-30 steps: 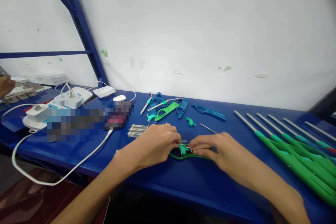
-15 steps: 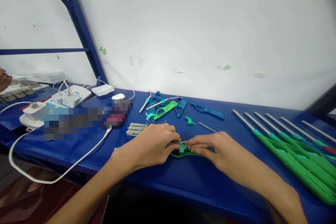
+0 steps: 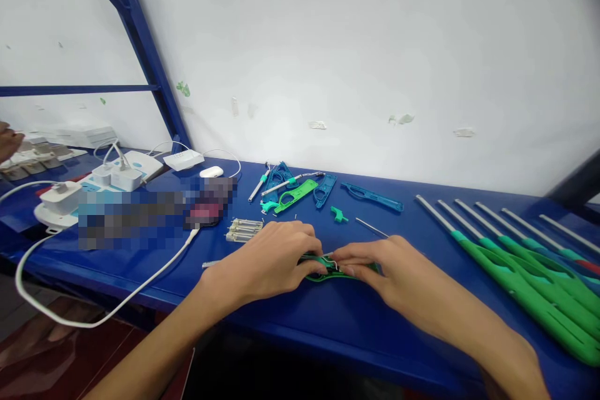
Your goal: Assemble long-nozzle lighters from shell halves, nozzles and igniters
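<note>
Both hands meet over an opened green lighter shell (image 3: pixel 323 277), which lies low over the blue table with parts and a thin pale wire inside. My left hand (image 3: pixel 272 256) is closed round its left part, the thumb pressing near a green piece in the shell. My right hand (image 3: pixel 391 264) grips the right part, its thumb and fingers pinched together by the wire. The fingers partly hide the inside. Beyond them lie a loose green trigger (image 3: pixel 338 215) and a thin metal rod (image 3: pixel 372 227). A metal tube end (image 3: pixel 209 264) shows beside my left wrist.
Several long-necked green lighters (image 3: pixel 520 284) lie at the right. Clear fuel tanks (image 3: pixel 244 230), a green shell half (image 3: pixel 295 197) and blue shell halves (image 3: pixel 372 196) lie farther back. A white cable (image 3: pixel 157 287) loops at the left; another person's hand (image 3: pixel 8 141) shows at the far left.
My left thumb has shifted right and down onto the green piece inside the shell. The right hand's fingertips have moved slightly; both hands stay at the lighter.
</note>
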